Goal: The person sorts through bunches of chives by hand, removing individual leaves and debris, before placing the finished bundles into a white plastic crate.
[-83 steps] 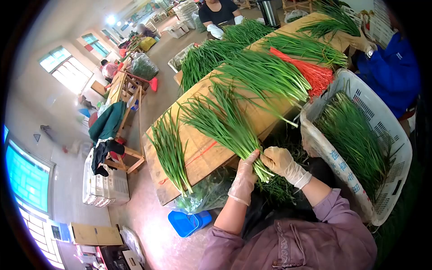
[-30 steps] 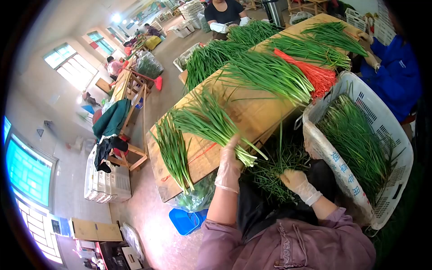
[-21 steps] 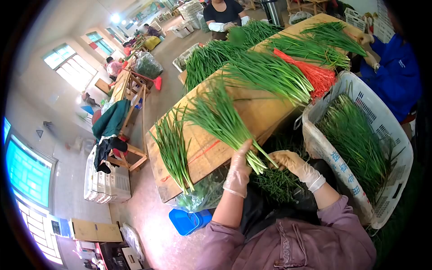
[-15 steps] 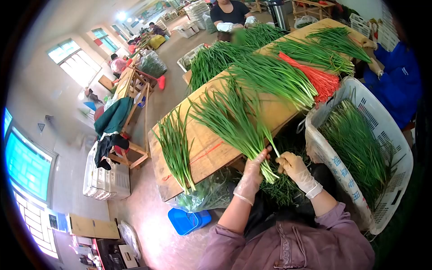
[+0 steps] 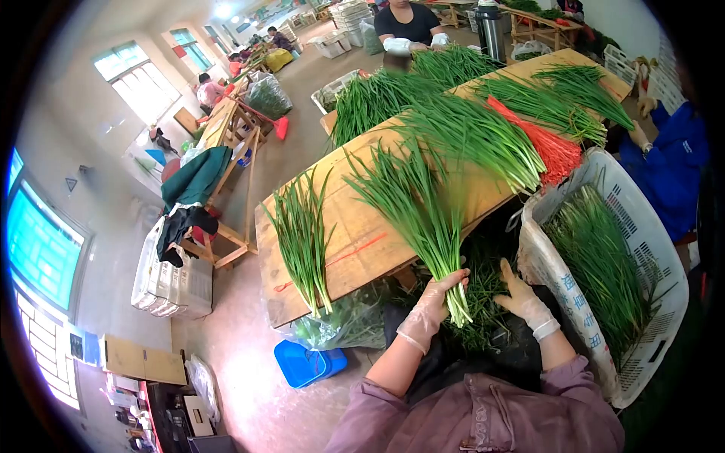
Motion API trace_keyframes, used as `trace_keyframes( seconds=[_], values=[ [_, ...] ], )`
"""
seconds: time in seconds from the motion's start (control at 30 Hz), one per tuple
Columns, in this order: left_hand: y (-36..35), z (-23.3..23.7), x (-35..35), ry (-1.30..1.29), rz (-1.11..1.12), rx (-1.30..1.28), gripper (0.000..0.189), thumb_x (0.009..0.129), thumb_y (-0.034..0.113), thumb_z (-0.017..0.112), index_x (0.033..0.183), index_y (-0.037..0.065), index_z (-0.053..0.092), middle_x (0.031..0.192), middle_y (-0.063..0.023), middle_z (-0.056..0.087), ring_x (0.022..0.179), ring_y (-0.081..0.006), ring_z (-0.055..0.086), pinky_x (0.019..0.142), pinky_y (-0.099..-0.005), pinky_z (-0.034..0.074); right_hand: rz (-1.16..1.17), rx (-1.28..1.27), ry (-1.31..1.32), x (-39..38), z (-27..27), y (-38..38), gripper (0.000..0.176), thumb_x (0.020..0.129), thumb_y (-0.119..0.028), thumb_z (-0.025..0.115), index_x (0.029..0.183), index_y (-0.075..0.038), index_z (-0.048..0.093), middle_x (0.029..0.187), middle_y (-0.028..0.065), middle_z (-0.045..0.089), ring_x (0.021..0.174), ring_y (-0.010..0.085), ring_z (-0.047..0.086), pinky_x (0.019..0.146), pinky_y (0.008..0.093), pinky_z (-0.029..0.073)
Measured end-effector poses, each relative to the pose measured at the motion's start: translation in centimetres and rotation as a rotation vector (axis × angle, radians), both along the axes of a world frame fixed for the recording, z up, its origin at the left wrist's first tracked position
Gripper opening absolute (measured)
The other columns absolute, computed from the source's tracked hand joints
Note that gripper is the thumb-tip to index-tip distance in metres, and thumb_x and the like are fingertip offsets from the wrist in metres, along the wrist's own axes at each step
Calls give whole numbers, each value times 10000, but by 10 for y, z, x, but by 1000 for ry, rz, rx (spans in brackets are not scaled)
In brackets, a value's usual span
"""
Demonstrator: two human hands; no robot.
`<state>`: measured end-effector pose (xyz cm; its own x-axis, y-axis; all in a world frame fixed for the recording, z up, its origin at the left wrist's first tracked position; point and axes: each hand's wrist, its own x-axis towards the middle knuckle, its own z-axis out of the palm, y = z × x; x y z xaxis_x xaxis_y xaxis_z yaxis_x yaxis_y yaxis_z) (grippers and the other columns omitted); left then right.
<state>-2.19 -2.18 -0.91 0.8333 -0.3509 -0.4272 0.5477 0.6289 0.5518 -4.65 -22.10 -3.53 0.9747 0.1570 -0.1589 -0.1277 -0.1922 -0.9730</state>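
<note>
My left hand (image 5: 432, 306), in a thin clear glove, grips a bunch of green chives (image 5: 419, 211) near its cut ends; the leaves fan out over the wooden table (image 5: 355, 234). My right hand (image 5: 522, 298), also gloved, is off the bunch with fingers spread, over a dark heap of chive trimmings (image 5: 483, 298) in my lap. A smaller chive bundle (image 5: 303, 238) lies on the table to the left.
A white plastic crate (image 5: 642, 249) full of chives stands to my right. Red ties (image 5: 547, 143) and more chive piles (image 5: 468, 128) cover the far table. A person in blue (image 5: 672, 166) and one in black (image 5: 408, 23) work nearby. A blue tub (image 5: 306, 366) sits on the floor.
My right hand has let go of the bunch's stems and dropped toward the trimmings. My left hand has turned the bunch more upright on the table.
</note>
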Motion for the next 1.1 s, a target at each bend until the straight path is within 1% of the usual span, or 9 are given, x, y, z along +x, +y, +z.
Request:
trace_keyframes(
  seconds=[0.03, 0.1, 0.27, 0.4, 0.57, 0.73, 0.9, 0.97, 1.1],
  values=[
    [0, -2, -2, -14, -34, 43, 312, 751, 46, 632, 1046, 14, 539, 837, -80, 605, 692, -129, 573, 625, -246, 493, -4, -3, 2, 2, 6, 0, 640, 751, -190, 644, 1269, -20, 308, 1072, 177, 531, 896, 255, 558, 773, 363, 454],
    [-3, 0, -12, -24, -111, 93, 297, 738, 52, 646, 1018, 16, 554, 839, -75, 608, 700, -130, 576, 636, -257, 493, 37, 708, 408, 13, 28, 10, 671, 701, -204, 713, 1237, -6, 360, 1079, 147, 540, 907, 194, 545, 795, 324, 437],
    [-23, -36, -43, -106, -225, 91, 297, 689, 64, 689, 956, 29, 564, 871, -63, 609, 766, -192, 595, 715, -329, 489, 68, 77, 110, 35, 16, 74, 598, 585, -128, 788, 1090, -8, 491, 962, 86, 596, 887, 182, 561, 787, 313, 437],
    [0, -30, -36, -100, -441, 229, 405, 694, 110, 704, 1045, 13, 527, 956, -70, 595, 852, -195, 578, 795, -328, 458, 82, 232, 332, 34, 35, 79, 477, 614, -36, 751, 1026, -8, 511, 899, 72, 597, 802, 161, 565, 711, 296, 471],
    [25, -24, -8, -418, -77, -8, 670, 621, 281, 774, 1147, 1, 470, 1089, -80, 552, 984, -206, 535, 874, -331, 410, 196, 136, -81, 16, 30, 69, 610, 590, -115, 771, 1111, -17, 470, 985, 73, 572, 913, 143, 518, 834, 283, 415],
    [15, 91, 28, -607, 194, 238, 520, 660, 157, 720, 1108, 15, 498, 998, -72, 591, 913, -191, 558, 799, -308, 443, 188, -271, -383, 35, 119, 74, 773, 556, -246, 793, 1176, 10, 410, 1008, 153, 583, 983, 252, 547, 838, 322, 423],
    [0, 220, 72, -927, 283, 410, 307, 680, 52, 670, 971, 10, 584, 882, -62, 615, 795, -167, 581, 728, -285, 465, 73, 48, -727, 102, 217, 83, 627, 570, -121, 768, 1111, -4, 473, 959, 117, 592, 885, 199, 565, 800, 322, 445],
    [-2, 239, 91, -971, 273, 442, 284, 677, 44, 675, 947, 8, 595, 864, -64, 618, 769, -163, 586, 700, -281, 475, 173, 313, -697, 114, 240, 81, 566, 582, -70, 743, 1079, 26, 490, 979, 111, 585, 909, 189, 545, 815, 301, 430],
    [7, 219, 122, -1063, 216, 513, 333, 652, 15, 698, 966, 14, 588, 862, -70, 616, 740, -154, 592, 659, -264, 493, 211, 141, -792, 134, 238, 75, 568, 598, -58, 737, 1105, 10, 490, 991, 102, 581, 923, 189, 539, 816, 307, 430]
  ],
)
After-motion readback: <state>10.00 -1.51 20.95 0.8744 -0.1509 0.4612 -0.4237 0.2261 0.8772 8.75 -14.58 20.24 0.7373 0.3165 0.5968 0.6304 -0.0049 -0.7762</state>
